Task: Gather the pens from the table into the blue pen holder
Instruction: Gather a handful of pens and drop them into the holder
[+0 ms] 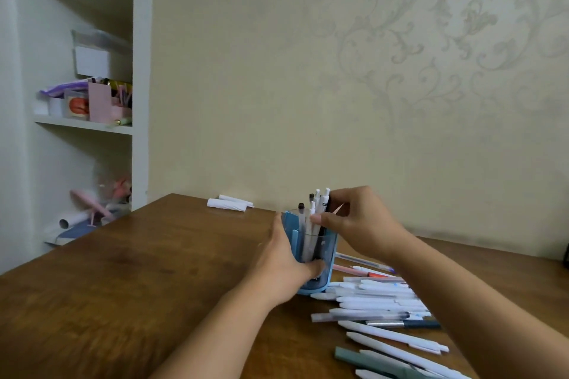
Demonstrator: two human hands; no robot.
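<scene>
Room: wooden table [129, 280] under my arms, patterned wall behind it, shelves off to the left of the holder.
Loose pens: most of the job lies just right of the holder [311, 251] and nearer me; a wide spread of pens [378, 301], mostly white, a few dark or clear, flat on the wood from its base toward the frame's bottom edge.
Left hand: my left hand [286, 258] wraps the holder from its left, thumb curled across the front wall, steadying it upright.
Holder: blue, standing on the table, touching the nearest loose pens at its base.
Stowed pens: a small bunch [314, 218] stands inside, tops above the rim.
Right hand: my right hand [360, 224] is over the holder's right rim, thumb and fingers pinched on the bunch's upper ends.
Progress: I judge it an early stage; far fewer pens in than out.
Left to do: release this bunch, then lift the spread in.
Beyond holder: white paper rolls [229, 203] near the wall, not pens as far as I can tell.
</scene>
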